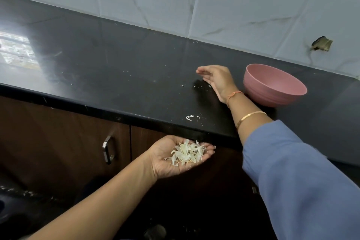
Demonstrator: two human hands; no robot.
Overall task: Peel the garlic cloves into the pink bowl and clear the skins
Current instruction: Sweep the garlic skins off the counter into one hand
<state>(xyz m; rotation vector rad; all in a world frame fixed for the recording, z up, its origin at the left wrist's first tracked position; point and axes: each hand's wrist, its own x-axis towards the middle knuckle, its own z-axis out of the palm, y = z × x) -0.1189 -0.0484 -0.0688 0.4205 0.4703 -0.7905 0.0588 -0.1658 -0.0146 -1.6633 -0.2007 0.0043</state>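
- Pink bowl stands on the dark counter, just right of my right hand. From this angle I cannot see its bottom, so I cannot confirm any cloves inside.
- Judging by the skins, peeling looks finished and I'm in the clearing stage.
- My left hand sits below the counter edge, palm up and loosely cupped, fingers together, carrying a heap of garlic skins.
- The right hand is on its edge on the counter, fingers straight and close together, holding nothing; it looks set to sweep.
- Left to do, as I judge it: gather the white scraps near the counter edge and the specks beside the right hand, then bin the lot.
- Count: one bowl, two hands, one heap of skins with too many pieces to number, two small patches of loose scraps, no whole clove in view.
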